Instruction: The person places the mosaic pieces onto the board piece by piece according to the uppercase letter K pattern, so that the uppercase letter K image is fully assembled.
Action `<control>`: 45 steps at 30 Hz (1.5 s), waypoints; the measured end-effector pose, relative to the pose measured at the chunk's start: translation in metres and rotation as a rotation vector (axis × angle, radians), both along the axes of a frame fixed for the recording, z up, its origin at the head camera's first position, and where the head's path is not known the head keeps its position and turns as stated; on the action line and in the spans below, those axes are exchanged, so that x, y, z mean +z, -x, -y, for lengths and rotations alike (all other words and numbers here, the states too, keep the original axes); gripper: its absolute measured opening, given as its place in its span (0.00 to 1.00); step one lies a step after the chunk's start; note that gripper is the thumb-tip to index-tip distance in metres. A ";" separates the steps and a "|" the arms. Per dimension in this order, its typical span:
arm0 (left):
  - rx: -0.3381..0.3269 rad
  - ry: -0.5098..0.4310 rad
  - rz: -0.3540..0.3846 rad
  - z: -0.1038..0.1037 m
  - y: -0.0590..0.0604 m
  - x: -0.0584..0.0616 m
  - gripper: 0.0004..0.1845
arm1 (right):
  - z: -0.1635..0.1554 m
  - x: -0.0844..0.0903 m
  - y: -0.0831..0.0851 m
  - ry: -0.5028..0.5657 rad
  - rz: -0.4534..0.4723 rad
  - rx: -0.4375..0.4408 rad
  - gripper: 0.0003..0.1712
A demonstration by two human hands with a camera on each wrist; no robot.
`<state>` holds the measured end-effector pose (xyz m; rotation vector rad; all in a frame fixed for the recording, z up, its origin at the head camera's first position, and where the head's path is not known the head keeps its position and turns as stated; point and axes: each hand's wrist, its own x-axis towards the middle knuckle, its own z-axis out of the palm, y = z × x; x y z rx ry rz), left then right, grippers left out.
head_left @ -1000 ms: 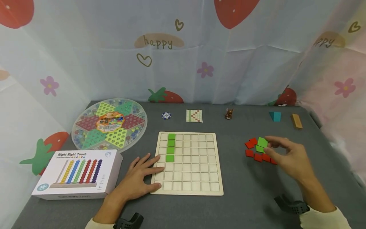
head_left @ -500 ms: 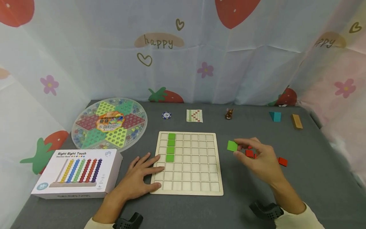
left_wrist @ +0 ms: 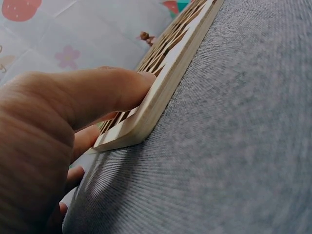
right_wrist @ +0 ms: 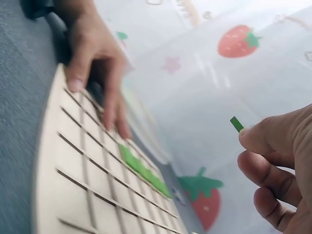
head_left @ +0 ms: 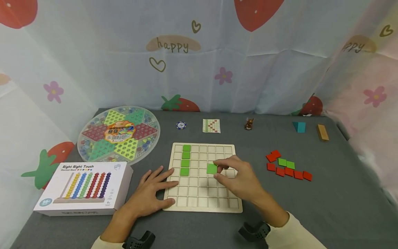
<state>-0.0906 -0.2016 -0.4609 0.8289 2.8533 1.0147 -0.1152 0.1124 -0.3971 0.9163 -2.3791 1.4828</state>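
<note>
A pale wooden grid board [head_left: 203, 204] lies on the table, with several green tiles [head_left: 185, 162] set in its second column from the left. My right hand [head_left: 240, 176] pinches one green square tile [head_left: 212, 168] by its edge above the board's middle; the right wrist view shows that tile [right_wrist: 236, 124] raised, edge-on. My left hand [head_left: 149, 192] lies spread at the board's left side, fingertips and thumb resting on its rim. In the left wrist view the thumb [left_wrist: 112, 90] presses the board's corner [left_wrist: 139, 129].
Loose red tiles [head_left: 289, 172] and two green tiles [head_left: 286, 163] lie right of the board. Behind it are a pattern card [head_left: 211, 126], a poker chip [head_left: 181, 125] and a small figurine [head_left: 248, 123]. A round game board [head_left: 124, 155] and white box [head_left: 90, 207] stand left.
My right hand has taken the green tile from the pile on the right and carried it left over the board. My left hand has stayed in place.
</note>
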 end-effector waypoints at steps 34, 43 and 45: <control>0.017 0.015 -0.009 -0.001 -0.001 -0.001 0.28 | 0.085 -0.044 0.007 -0.566 -0.023 -0.102 0.15; 0.008 0.015 0.003 0.000 -0.001 -0.001 0.28 | 0.059 -0.021 0.004 -0.358 -0.026 -0.039 0.17; 0.008 0.015 0.003 0.000 0.000 -0.001 0.28 | 0.048 -0.011 0.002 -0.314 -0.054 -0.044 0.18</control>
